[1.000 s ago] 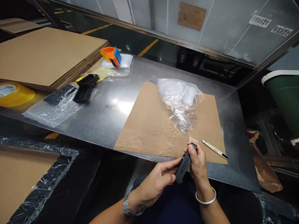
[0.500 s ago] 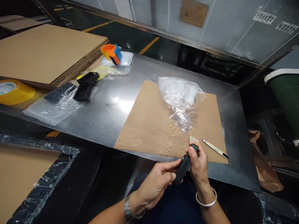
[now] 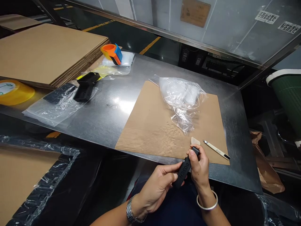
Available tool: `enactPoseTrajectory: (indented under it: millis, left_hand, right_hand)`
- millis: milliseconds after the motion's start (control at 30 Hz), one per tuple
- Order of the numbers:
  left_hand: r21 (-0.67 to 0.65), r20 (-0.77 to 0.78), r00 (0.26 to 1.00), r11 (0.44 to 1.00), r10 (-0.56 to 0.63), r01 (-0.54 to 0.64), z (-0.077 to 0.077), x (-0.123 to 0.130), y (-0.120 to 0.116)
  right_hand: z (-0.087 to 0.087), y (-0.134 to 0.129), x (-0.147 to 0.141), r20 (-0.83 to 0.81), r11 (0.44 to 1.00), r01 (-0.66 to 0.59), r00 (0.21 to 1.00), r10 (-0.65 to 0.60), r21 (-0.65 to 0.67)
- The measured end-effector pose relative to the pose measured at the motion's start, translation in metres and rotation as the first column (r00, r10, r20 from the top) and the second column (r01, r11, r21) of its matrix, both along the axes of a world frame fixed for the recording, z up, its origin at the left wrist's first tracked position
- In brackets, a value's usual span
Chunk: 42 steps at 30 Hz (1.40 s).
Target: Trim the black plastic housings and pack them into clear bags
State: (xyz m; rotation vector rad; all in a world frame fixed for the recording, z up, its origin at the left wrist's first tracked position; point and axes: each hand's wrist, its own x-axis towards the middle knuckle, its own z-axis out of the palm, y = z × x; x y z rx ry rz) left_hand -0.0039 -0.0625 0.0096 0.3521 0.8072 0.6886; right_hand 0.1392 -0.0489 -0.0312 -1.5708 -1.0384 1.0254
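Observation:
Both hands hold a narrow black piece [image 3: 185, 170] marked BOSCH, tilted just off the table's front edge. My left hand [image 3: 157, 185] pinches its lower end between thumb and fingers. Around the upper end, my right hand [image 3: 199, 166] is closed with the thumb on top. Right behind the right fingertips lies a small beige block [image 3: 195, 141] on the cardboard sheet [image 3: 145, 125]. A pale craft knife [image 3: 216, 150] labelled A26 rests to the right of it. Farther back on the sheet sits a crumpled clear plastic bag [image 3: 181, 97] with white contents.
A black tray-like part [image 3: 86, 88] lies on clear bags [image 3: 54, 108] at the left of the metal table [image 3: 105, 116]. Behind are a tape dispenser [image 3: 112, 53] and stacked cardboard [image 3: 51, 53]. A yellow tape roll [image 3: 17, 94] sits far left; a green bin [image 3: 285, 97] stands at right.
Both hands keep their grip on the black piece. It has shifted very slightly, and a little more of the beige block shows behind the right fingers.

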Motion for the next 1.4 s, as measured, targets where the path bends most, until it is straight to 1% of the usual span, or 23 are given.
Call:
enactPoseTrajectory:
  millis: [100, 133, 300, 500, 633, 733, 800, 867, 1000, 1133, 1267, 1400]
  left_hand:
    - [0.003, 0.009, 1.000, 1.000, 0.003, -0.003, 0.000, 0.000, -0.001]
    - [-0.001, 0.009, 1.000, 1.000, 0.008, -0.008, -0.001, 0.000, -0.001]
    - [-0.041, -0.035, 0.999, 0.999, 0.032, -0.034, -0.001, -0.002, -0.002]
    - [-0.006, -0.065, 0.998, 1.000, 0.021, -0.021, -0.003, -0.005, -0.004]
    - [0.114, -0.103, 0.993, 0.992, 0.060, -0.048, -0.013, -0.004, -0.007]
    - [0.216, -0.067, 0.997, 0.976, 0.024, -0.009, -0.018, -0.004, -0.010]
    - [0.276, -0.059, 0.998, 0.961, -0.007, 0.023, -0.018, -0.007, -0.011]
    - [0.332, -0.106, 0.994, 0.942, -0.021, 0.056, -0.014, -0.010, -0.013]
    - [0.426, -0.265, 0.964, 0.892, -0.034, 0.149, -0.006, -0.015, -0.016]
    - [0.505, -0.354, 0.935, 0.839, -0.013, 0.203, -0.006, -0.016, -0.015]
    - [0.536, -0.390, 0.921, 0.814, 0.006, 0.222, -0.009, -0.018, -0.013]
    - [0.540, -0.407, 0.913, 0.813, 0.023, 0.220, -0.007, -0.020, -0.012]
  right_hand:
    - [-0.002, 0.000, 0.001, -0.018, 1.000, 0.005, 1.000, -0.005, -0.015]
    - [-0.003, 0.000, 0.001, -0.046, 1.000, 0.010, 0.999, -0.010, -0.014]
    - [-0.006, 0.003, 0.001, -0.257, 1.000, 0.013, 0.966, -0.018, -0.022]
    - [-0.007, 0.006, -0.002, -0.312, 1.000, 0.005, 0.950, -0.009, -0.016]
    - [-0.009, 0.005, -0.004, -0.332, 0.999, 0.026, 0.943, -0.016, 0.024]
    - [-0.010, 0.005, -0.007, -0.417, 0.996, 0.053, 0.909, -0.020, 0.068]
    - [-0.010, 0.006, -0.008, -0.485, 0.995, 0.061, 0.874, -0.017, 0.076]
    - [-0.011, 0.007, -0.010, -0.536, 0.996, 0.057, 0.844, -0.014, 0.064]
    - [-0.016, 0.009, -0.012, -0.626, 0.999, 0.036, 0.780, -0.016, 0.020]
    - [-0.018, 0.010, -0.014, -0.698, 1.000, 0.025, 0.716, -0.020, -0.004]
    - [-0.016, 0.013, -0.016, -0.694, 1.000, 0.013, 0.720, -0.008, 0.002]
    - [-0.016, 0.016, -0.018, -0.673, 1.000, 0.004, 0.740, 0.003, 0.009]
